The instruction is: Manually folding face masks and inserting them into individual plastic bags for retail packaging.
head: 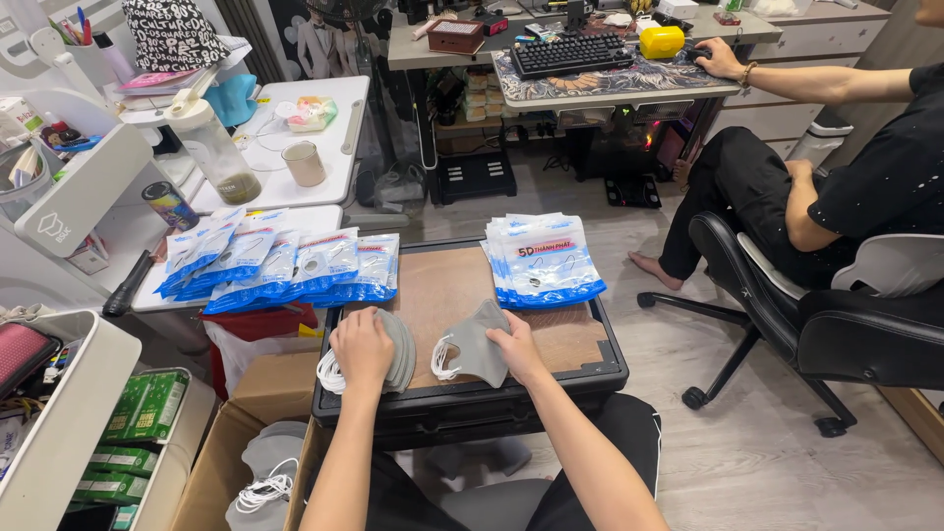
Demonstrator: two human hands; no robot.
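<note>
A head-worn camera looks down at two bare hands working over a black case with a brown top [575,339], used as a surface, at the lower centre of the frame.

At lower left of centre, the left hand [361,346] lies palm down on a stack of grey face masks [398,349]. Its fingers [366,322] are curled loosely over the stack's top edge, pressing on it rather than lifting it. White ear loops [329,374] bunch out from under the wrist.

Just right of it, the right hand [516,346] holds a single grey mask [477,344] by its right-hand edge, fingers nearly closed in a light pinch with the thumb underneath, as far as can be seen. The mask rests folded flat on the surface, its white loop trailing to the left.

The masks look very light, soft and floppy, probably a little slippery against each other, so the firmer folded edge seems the best place to grip; the thin loops would likely stretch or tangle.

Behind the hands, in mid-frame, blue-and-white mask packets [280,265] fan out on the left and a second pile of packets [544,258] sits on the case's far edge. A cardboard box [221,452] at lower left holds more grey masks. At upper right, another person sits in a black chair [787,305] at a desk.
</note>
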